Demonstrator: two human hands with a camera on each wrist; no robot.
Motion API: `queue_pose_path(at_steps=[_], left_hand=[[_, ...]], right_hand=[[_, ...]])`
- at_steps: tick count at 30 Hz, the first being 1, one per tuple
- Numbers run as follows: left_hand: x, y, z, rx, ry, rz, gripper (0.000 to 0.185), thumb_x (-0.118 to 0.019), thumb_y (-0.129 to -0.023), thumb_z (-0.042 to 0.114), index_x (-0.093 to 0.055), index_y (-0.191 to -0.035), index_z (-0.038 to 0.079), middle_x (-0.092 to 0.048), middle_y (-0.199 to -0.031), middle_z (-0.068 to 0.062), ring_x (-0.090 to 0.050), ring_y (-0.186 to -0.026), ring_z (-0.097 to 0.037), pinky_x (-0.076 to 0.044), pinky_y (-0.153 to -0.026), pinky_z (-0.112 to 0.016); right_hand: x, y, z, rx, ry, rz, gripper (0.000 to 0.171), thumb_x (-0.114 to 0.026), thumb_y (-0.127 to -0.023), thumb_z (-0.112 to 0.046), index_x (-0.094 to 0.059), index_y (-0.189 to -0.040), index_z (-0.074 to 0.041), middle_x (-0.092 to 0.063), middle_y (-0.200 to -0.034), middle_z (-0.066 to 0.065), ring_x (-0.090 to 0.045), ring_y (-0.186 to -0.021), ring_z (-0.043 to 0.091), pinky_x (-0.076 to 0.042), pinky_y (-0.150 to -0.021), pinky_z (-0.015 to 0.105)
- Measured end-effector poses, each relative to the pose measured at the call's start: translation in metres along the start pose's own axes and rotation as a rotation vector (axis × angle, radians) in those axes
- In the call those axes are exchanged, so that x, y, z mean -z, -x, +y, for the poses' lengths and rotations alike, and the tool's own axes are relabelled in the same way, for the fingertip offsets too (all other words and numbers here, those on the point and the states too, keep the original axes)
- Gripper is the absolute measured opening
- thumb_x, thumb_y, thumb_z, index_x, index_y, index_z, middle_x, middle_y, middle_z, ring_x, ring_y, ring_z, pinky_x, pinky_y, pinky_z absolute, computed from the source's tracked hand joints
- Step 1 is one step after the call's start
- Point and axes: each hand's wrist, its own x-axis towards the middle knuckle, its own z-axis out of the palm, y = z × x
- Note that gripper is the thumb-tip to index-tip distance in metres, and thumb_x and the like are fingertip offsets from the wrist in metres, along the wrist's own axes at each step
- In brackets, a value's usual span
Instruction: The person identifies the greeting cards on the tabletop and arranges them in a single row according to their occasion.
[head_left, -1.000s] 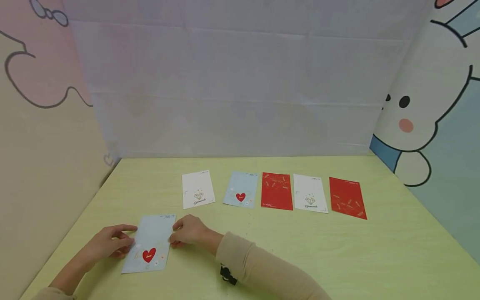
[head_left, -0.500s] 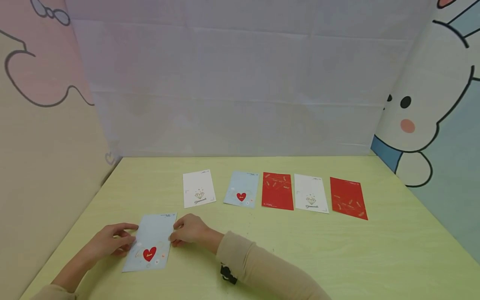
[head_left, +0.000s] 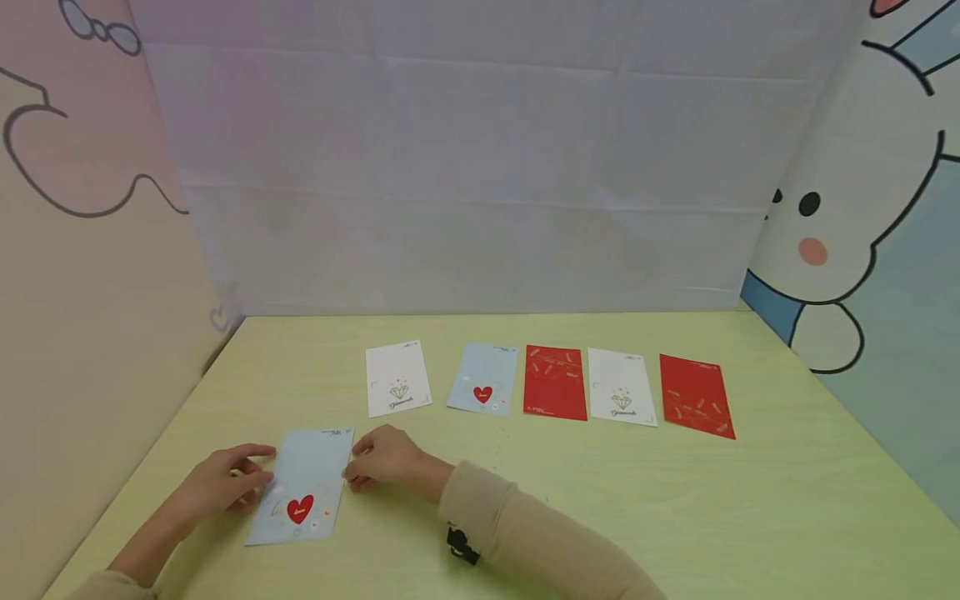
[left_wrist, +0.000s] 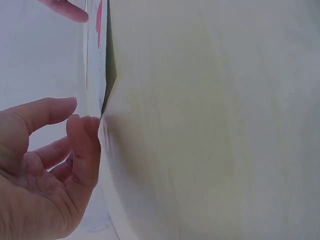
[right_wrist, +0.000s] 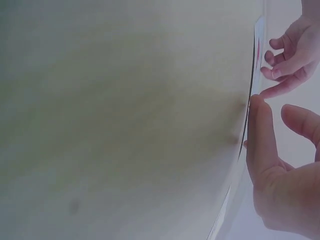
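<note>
A light blue card [head_left: 309, 467] with a red heart lies on the front left of the table. My left hand [head_left: 213, 483] is at its left edge, with the index fingertip touching or almost touching the upper part. In the left wrist view, the left hand's [left_wrist: 45, 170] thumb stands apart from the fingers, with nothing pinched. My right hand [head_left: 386, 458] is beside the card's right edge, fingers loosely bent. The right wrist view has the right hand [right_wrist: 275, 165] with its thumb clear of fairly straight fingers near the card's edge; actual contact is hard to tell.
Farther back lies a row of cards: a white diamond card [head_left: 397, 375], a smaller-looking blue heart card [head_left: 480, 375], a red card [head_left: 555, 383], another white diamond card [head_left: 621, 383] and another red card [head_left: 696, 396]. The pale green table [head_left: 600, 517] meets a white cloth [head_left: 480, 208] behind.
My right hand has eased slightly to the right from the card's edge. The left hand and the cards stay practically where they were.
</note>
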Motion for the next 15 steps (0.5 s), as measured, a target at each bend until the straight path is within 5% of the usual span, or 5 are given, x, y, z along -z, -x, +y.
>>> queue_pose_path(at_steps=[15], left_hand=[[-0.015,-0.006,0.041,-0.169,-0.011,0.178,0.042,-0.056,-0.087,0.025,-0.05,-0.119,-0.003,-0.055,-0.097,-0.013,-0.053,-0.079,-0.024,-0.047,-0.052,-0.029]], right_hand=[[0.067,-0.005,0.025,0.14,-0.002,-0.035,0.027,-0.065,-0.078,-0.011,-0.059,-0.102,0.0,-0.062,-0.076,0.001,-0.06,-0.069,0.015,-0.05,-0.059,0.027]])
